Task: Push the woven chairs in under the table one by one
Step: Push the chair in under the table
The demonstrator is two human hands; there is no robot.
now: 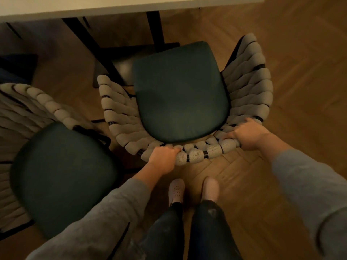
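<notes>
Herringbone wood floor (pixel 293 166) under two woven chairs (pixel 249 94), dark table legs (pixel 155 29) and two feet (pixel 176 190).

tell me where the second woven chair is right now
In the head view, the second woven chair stands at lower left, beside the chair both hands grip, away from the table.

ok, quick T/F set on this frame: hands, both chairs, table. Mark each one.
1. Both hands grip the back rim of the same chair. True: left hand and right hand hold the centre chair.
2. That chair's seat is fully under the table. False: its green cushion lies in open view, short of the table edge.
3. A second woven chair stands to the person's left. True.
4. The floor is carpeted. False: it is herringbone wood.
5. The left hand rests on the second chair. False: it grips the centre chair.
</notes>
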